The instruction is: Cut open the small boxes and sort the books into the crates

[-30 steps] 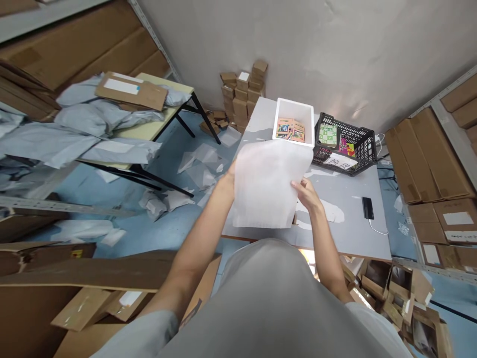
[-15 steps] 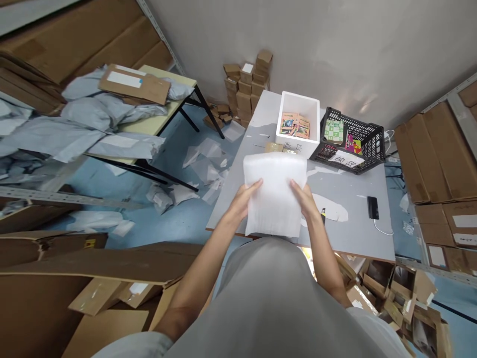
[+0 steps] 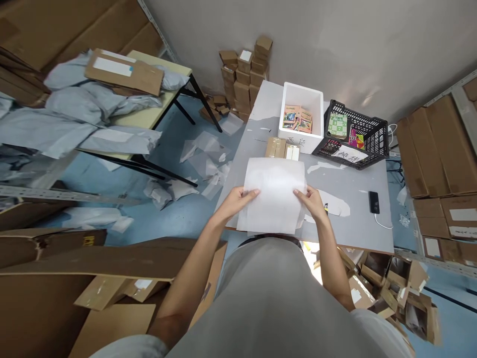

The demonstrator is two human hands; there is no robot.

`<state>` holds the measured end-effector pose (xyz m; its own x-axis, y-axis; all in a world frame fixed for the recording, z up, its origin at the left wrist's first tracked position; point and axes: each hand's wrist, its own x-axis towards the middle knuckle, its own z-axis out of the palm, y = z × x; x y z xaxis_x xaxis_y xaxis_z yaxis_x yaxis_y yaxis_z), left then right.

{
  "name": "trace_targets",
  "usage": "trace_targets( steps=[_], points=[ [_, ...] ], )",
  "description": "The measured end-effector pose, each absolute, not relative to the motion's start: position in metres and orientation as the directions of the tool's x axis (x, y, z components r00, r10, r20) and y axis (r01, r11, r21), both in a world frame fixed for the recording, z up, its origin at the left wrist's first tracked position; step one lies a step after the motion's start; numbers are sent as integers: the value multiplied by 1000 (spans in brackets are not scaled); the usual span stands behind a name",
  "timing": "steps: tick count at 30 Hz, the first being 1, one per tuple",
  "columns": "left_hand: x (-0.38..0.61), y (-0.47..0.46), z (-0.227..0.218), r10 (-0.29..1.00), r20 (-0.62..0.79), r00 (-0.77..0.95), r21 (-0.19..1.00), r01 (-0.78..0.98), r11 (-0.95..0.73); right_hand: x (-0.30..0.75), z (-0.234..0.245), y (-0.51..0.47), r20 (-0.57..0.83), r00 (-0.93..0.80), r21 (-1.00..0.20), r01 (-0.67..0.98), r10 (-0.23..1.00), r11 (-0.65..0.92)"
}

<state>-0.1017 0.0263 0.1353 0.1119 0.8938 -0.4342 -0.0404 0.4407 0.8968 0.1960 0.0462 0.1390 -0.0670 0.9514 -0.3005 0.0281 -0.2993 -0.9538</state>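
A white foam sheet [image 3: 275, 191] lies on the near edge of the grey table [image 3: 350, 219]. My left hand [image 3: 238, 199] grips its left edge with fingers curled over the top. My right hand [image 3: 312, 201] grips its right edge the same way. Just beyond the sheet two small brown cardboard boxes [image 3: 281, 148] rest on the table. Behind them stands a white foam box [image 3: 301, 94] with several colourful packets inside.
A black plastic crate [image 3: 372, 133] with printed cards sits at the table's far right. A black phone [image 3: 374, 201] on a white cable lies to the right. Stacked small boxes [image 3: 244, 74] stand by the wall. Cardboard and grey bags crowd the left side and floor.
The foam sheet came down from being held up in front of the white box to lying flat at the table's near edge. Both hands now sit on its two sides.
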Motion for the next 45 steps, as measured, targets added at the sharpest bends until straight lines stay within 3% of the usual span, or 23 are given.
trace_targets(
  steps=[5, 11, 17, 20, 25, 31, 35, 38, 41, 45],
  points=[
    [-108, 17, 134, 903, -422, 82, 899, -90, 429, 171, 136, 30, -369, -92, -929, -5, 925, -371],
    [-97, 2, 134, 932, -355, -74, 921, -196, 335, 138, 131, 15, -392, -35, -917, -63, 919, -394],
    [-93, -5, 121, 891, -448, -77, 875, -242, 419, 137, 120, 9, -408, 41, -913, 0, 912, -408],
    [-100, -6, 114, 913, -383, -139, 910, -228, 347, 150, 115, 7, -355, 99, -933, 30, 930, -359],
    [-110, -7, 111, 968, -238, -81, 971, -28, 236, 176, 116, 5, -136, 152, -963, 212, 979, -167],
    [-99, -5, 115, 969, -245, -14, 964, 101, 245, 211, 123, -2, -140, -69, -933, 342, 988, -109],
    [-88, 1, 123, 997, -82, -8, 931, 355, 80, 230, 126, -4, -113, -105, -875, 483, 988, -48],
    [-83, 8, 130, 999, 44, -6, 889, 456, -36, 242, 131, 1, 2, -54, -840, 542, 999, 31],
    [-73, 15, 137, 1000, 12, -13, 944, 329, -7, 248, 133, 9, 70, -29, -902, 426, 997, 76],
    [-46, 20, 133, 952, -299, -70, 954, -60, 295, 243, 123, 15, -103, -94, -980, 179, 990, -85]
  ],
)
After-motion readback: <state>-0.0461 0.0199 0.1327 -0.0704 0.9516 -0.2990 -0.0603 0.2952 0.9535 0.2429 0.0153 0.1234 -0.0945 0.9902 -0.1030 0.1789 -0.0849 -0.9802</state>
